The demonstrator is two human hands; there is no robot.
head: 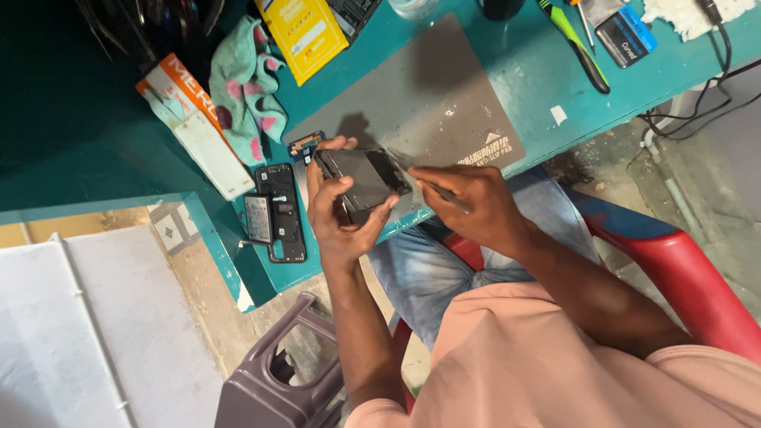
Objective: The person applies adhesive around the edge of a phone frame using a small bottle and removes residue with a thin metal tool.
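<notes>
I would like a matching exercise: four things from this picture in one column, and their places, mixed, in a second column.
1. dark flat phone
2. thin metal tool
3. grey rectangular mat
4. mint cloth with pink spots

a. in the right hand
b. on the teal table, under the phone
c. in the left hand
d. beside the mat

Pairs: 1-c, 2-a, 3-b, 4-d

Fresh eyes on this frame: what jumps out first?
The dark phone at centre, gripped in the left hand over the near edge of the grey mat, while the right hand works a thin tool at its right edge. Next, the red chair at lower right against the teal bench. Left of the hands lies an opened phone frame, with a pink-spotted cloth above it.
</notes>
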